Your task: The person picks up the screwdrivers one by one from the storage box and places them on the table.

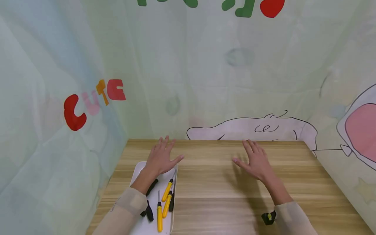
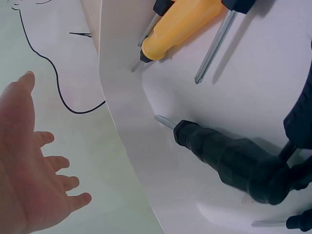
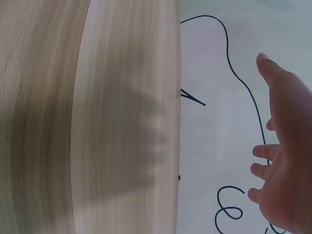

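Observation:
My left hand (image 1: 161, 158) hovers over the far end of a white tray (image 1: 138, 169), its fingers spread and holding nothing. Several screwdrivers lie in that tray, among them a yellow-handled screwdriver (image 1: 160, 217) and a black-handled screwdriver (image 1: 149, 211). The left wrist view shows a stubby black screwdriver (image 2: 229, 158) close up, with the hand apart from it. Above the right part of the wooden table, my right hand (image 1: 255, 161) is held with straight fingers and thumb out, touching nothing. Its shadow falls on the wood in the right wrist view.
The wooden table (image 1: 205, 186) ends against a pale printed cloth wall (image 1: 182, 71), which also closes in both sides. A small black device with a yellow-green mark (image 1: 268, 217) sits at the right wrist.

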Tool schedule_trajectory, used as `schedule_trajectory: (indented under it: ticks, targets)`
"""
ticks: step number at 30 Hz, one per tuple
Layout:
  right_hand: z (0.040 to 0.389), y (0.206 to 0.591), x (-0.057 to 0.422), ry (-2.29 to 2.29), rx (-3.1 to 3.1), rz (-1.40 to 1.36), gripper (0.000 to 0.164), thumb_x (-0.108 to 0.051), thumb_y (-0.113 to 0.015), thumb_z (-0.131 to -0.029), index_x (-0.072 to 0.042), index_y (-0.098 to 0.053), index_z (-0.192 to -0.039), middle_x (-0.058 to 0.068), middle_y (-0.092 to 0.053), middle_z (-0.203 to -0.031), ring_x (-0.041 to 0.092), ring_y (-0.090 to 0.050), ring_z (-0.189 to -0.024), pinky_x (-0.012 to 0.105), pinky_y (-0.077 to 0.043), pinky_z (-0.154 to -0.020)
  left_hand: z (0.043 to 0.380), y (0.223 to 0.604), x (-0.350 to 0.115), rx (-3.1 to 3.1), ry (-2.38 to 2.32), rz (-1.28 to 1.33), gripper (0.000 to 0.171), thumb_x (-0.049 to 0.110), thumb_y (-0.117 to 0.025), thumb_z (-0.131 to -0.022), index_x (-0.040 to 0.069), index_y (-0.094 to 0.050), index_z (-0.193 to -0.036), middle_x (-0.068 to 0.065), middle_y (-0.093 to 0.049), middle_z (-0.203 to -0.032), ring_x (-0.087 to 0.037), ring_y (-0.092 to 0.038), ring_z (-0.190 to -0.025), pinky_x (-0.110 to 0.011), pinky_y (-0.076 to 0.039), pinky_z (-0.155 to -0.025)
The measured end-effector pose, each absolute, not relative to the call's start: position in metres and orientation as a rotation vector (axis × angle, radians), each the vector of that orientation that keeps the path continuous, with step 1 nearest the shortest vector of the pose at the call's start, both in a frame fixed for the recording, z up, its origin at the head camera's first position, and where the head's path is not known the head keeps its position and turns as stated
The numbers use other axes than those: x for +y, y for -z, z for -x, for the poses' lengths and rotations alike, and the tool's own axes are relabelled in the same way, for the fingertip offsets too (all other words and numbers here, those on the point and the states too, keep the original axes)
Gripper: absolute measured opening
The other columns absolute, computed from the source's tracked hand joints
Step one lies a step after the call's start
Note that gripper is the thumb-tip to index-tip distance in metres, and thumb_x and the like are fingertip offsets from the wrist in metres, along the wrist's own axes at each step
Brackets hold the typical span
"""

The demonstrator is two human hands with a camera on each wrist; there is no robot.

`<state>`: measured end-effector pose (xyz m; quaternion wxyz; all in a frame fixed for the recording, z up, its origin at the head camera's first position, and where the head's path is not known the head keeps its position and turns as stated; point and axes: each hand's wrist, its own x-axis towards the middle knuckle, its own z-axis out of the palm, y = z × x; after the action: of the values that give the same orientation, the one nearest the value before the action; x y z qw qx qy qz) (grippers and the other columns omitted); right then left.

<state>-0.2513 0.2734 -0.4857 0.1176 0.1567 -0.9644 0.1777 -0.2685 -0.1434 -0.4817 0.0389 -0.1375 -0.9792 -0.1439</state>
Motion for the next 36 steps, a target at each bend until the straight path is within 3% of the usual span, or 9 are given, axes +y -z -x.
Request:
schedule_trajectory:
  ticks: [18, 28, 36]
  targets:
    - [0.250, 0.492, 0.252, -0.632, -2.792, -0.488, 0.096, -0.059, -0.064, -0.099, -0.003, -0.026, -0.168, 0.025, -0.029, -0.169, 0.049, -0.023, -0.155, 0.070, -0.020, -0.122, 0.273, 0.478, -0.159, -2.978, 0.386, 0.394, 0.089, 0.071, -0.049, -0.101, 0.013, -0.035, -0.167, -0.023, -0.023, -0.173, -0.047, -0.016, -0.159, -0.069, -0.022, -0.123]
    - [0.247, 0.499, 0.234, -0.695, -2.767, -0.512, 0.094, -0.058, -0.067, -0.098, -0.006, -0.030, -0.167, 0.024, -0.036, -0.165, 0.050, -0.033, -0.150, 0.070, -0.029, -0.119, 0.270, 0.481, -0.171, -2.991, 0.358, 0.333, 0.088, 0.068, -0.053, -0.100, 0.011, -0.037, -0.166, -0.025, -0.028, -0.170, -0.050, -0.020, -0.157, -0.070, -0.020, -0.123]
    - [0.244, 0.499, 0.220, -0.763, -2.737, -0.518, 0.094, -0.058, -0.068, -0.097, -0.004, -0.033, -0.166, 0.027, -0.041, -0.161, 0.049, -0.038, -0.148, 0.068, -0.035, -0.117, 0.270, 0.480, -0.181, -2.991, 0.309, 0.302, 0.087, 0.066, -0.053, -0.102, 0.006, -0.038, -0.164, -0.027, -0.042, -0.162, -0.050, -0.033, -0.152, -0.069, -0.027, -0.121]
